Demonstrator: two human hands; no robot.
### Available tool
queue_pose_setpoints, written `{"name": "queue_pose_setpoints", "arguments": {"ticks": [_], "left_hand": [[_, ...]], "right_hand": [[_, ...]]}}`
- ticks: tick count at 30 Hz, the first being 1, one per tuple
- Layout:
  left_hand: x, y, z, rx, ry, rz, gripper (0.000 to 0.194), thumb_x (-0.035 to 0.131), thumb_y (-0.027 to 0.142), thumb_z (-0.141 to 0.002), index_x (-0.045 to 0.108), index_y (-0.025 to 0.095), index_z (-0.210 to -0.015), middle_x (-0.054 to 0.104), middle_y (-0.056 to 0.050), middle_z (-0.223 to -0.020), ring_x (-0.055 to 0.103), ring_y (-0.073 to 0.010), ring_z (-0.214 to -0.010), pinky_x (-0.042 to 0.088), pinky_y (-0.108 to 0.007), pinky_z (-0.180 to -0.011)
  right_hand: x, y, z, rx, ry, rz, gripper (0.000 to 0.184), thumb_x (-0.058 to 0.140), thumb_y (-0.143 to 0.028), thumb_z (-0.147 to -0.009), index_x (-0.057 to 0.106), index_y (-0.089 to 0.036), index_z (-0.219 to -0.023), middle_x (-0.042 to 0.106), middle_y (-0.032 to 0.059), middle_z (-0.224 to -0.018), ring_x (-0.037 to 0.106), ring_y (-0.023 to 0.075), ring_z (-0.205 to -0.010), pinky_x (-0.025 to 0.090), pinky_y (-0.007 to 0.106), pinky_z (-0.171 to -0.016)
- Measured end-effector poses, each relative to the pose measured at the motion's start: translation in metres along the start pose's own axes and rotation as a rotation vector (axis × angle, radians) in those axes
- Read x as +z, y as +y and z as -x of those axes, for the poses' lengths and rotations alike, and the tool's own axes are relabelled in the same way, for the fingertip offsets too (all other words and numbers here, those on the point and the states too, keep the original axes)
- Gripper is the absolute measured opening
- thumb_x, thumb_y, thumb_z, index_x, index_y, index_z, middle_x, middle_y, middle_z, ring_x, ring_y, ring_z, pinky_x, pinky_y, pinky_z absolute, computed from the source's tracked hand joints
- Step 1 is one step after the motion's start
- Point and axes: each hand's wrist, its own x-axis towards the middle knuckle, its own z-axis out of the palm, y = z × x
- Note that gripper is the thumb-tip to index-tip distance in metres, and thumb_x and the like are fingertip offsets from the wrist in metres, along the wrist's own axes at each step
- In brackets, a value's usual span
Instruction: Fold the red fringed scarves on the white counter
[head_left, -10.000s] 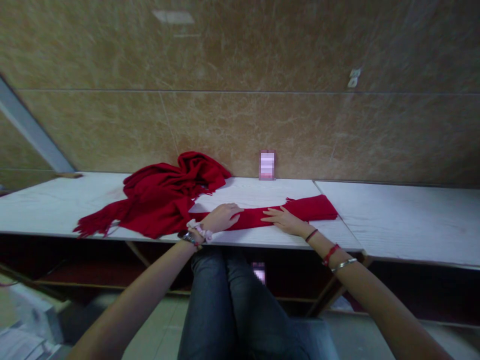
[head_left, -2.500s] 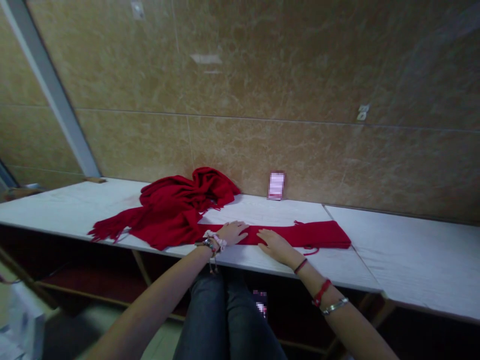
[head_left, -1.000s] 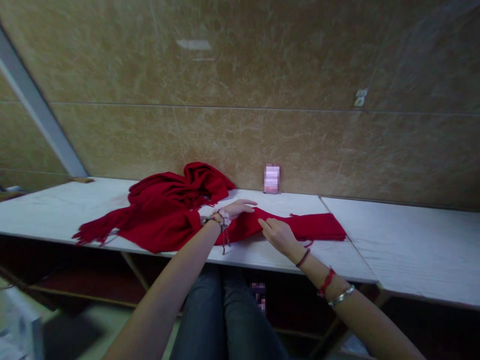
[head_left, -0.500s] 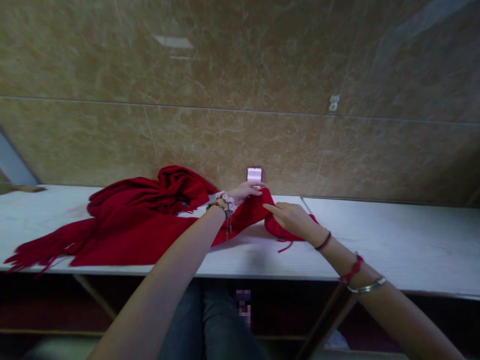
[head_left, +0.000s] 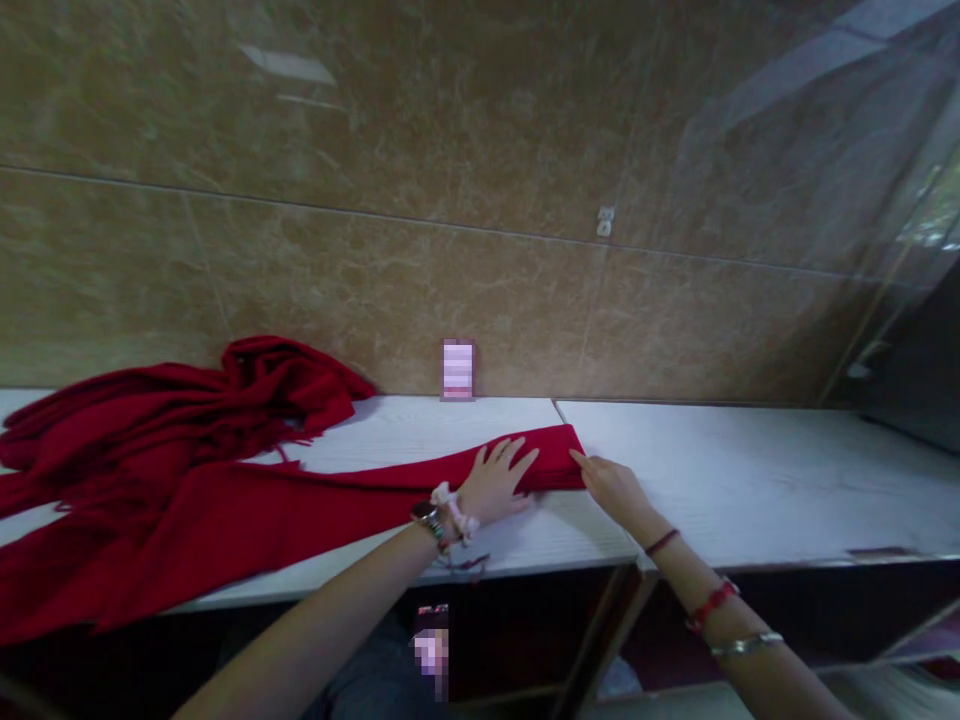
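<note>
A long red scarf (head_left: 247, 510) stretches along the white counter, layered into a narrow folded strip at its right end. My left hand (head_left: 496, 484) lies open on that strip, palm down with the fingers spread. At the strip's right edge, my right hand (head_left: 613, 490) pinches the folded end; its index finger rests on top, and the thumb is hidden. More red fringed scarf cloth (head_left: 187, 400) lies heaped loosely at the left, against the wall; where the heap and the long piece meet is hard to tell.
A phone-like object (head_left: 458, 370), blurred, stands against the brown marbled wall (head_left: 375, 270). The white counter (head_left: 720, 480) has a seam to the right of its middle. Dark open shelves (head_left: 510, 640) lie below its front edge. A dark object (head_left: 915, 360) stands at the far right.
The scarf's strip was lifted near its middle and carried right, over the folded end, and now lies flat. My left hand went from gripping to lying open. The view has swung right.
</note>
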Motion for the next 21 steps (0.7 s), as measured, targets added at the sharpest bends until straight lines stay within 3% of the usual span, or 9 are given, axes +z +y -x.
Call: {"name": "queue_pose_setpoints", "arguments": {"ticks": [4,8,12,17,21], "left_hand": [[-0.006,-0.028,0.04,-0.058,-0.032,-0.147,0.057,0.044,0.019,-0.082,0.028,0.023,-0.136,0.027,-0.011,-0.142,0.03,-0.0255,-0.127,0.034,-0.04,-0.097],[-0.018,-0.041,0.044,-0.096,-0.064,-0.24,0.056,0.034,0.002,-0.078,0.039,0.021,-0.13,0.042,-0.012,-0.133,0.046,-0.0249,-0.115,0.04,-0.038,-0.091],[-0.02,-0.042,0.038,-0.101,-0.083,-0.244,0.056,0.034,0.001,-0.078,0.039,0.02,-0.13,0.043,-0.011,-0.132,0.044,-0.0246,-0.117,0.039,-0.039,-0.091],[-0.011,-0.042,0.033,-0.138,-0.066,-0.094,0.059,0.046,0.018,-0.078,0.029,0.017,-0.135,0.039,-0.013,-0.135,0.039,-0.0252,-0.12,0.037,-0.038,-0.094],[-0.005,-0.032,0.025,-0.208,-0.033,-0.112,0.066,0.038,0.005,-0.075,0.023,0.017,-0.137,0.034,-0.013,-0.138,0.035,-0.0265,-0.124,0.034,-0.042,-0.096]], "right_hand": [[-0.007,-0.003,-0.005,0.033,0.035,-0.011,0.041,0.034,-0.016,-0.086,0.047,-0.017,-0.125,0.066,0.0095,-0.091,0.061,0.0158,-0.077,0.044,0.023,-0.065],[-0.024,-0.005,-0.014,0.061,0.063,-0.023,0.039,0.036,-0.015,-0.085,0.052,-0.018,-0.121,0.067,0.0085,-0.09,0.061,0.0155,-0.078,0.044,0.021,-0.066],[-0.037,-0.004,-0.019,0.092,0.11,-0.113,0.038,0.037,-0.015,-0.084,0.055,-0.018,-0.118,0.067,0.0076,-0.094,0.062,0.0163,-0.082,0.045,0.024,-0.071],[-0.039,-0.004,-0.021,0.13,0.149,-0.288,0.038,0.037,-0.013,-0.082,0.06,-0.016,-0.112,0.066,0.0068,-0.104,0.061,0.0165,-0.092,0.044,0.025,-0.082],[-0.039,-0.006,-0.023,0.195,0.175,-0.38,0.037,0.039,-0.012,-0.079,0.064,-0.016,-0.106,0.069,0.0054,-0.097,0.064,0.0157,-0.086,0.046,0.024,-0.08]]}}
